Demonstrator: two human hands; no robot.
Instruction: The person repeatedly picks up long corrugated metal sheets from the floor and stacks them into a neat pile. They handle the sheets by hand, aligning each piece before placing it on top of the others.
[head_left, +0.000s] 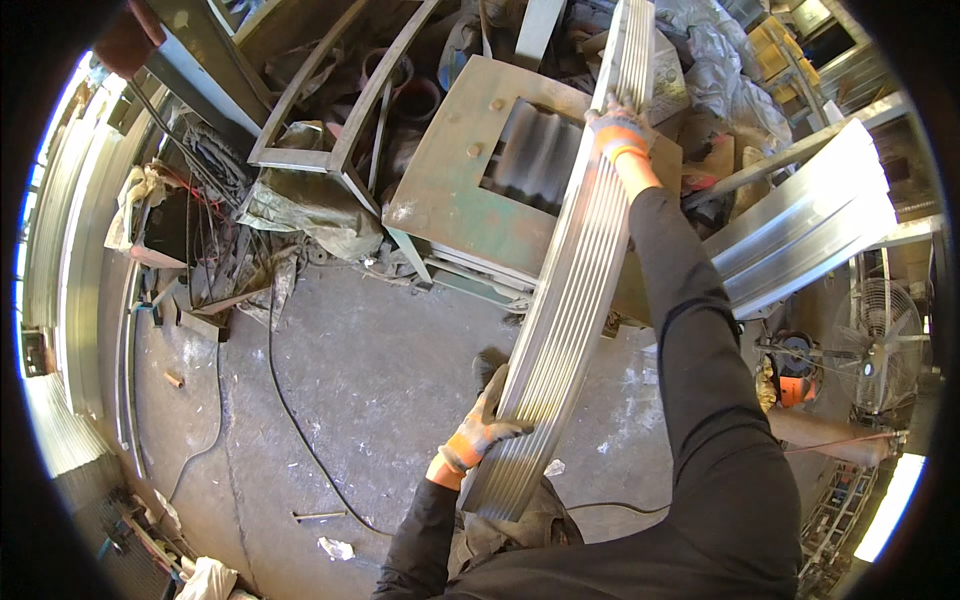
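Observation:
A long ribbed metal strip (570, 300) slants across the view, its near end close to my body and its far end running off past the top edge. With an orange and grey glove on, my left hand (480, 432) grips the strip's left edge near the close end, thumb lying over the ribs. Farther up, my right hand (620, 130), gloved the same way, is closed around the strip with the arm stretched out. The strip passes over the right side of a worn green metal machine (430, 190) that has a rectangular opening in its top.
Corrugated sheets (810, 220) jut out at the right, near a standing fan (875, 345). A metal frame (300, 158) and clutter are left of the machine. A black cable (290, 400) trails over the concrete floor (350, 345). Long panels (85, 250) stand at the far left.

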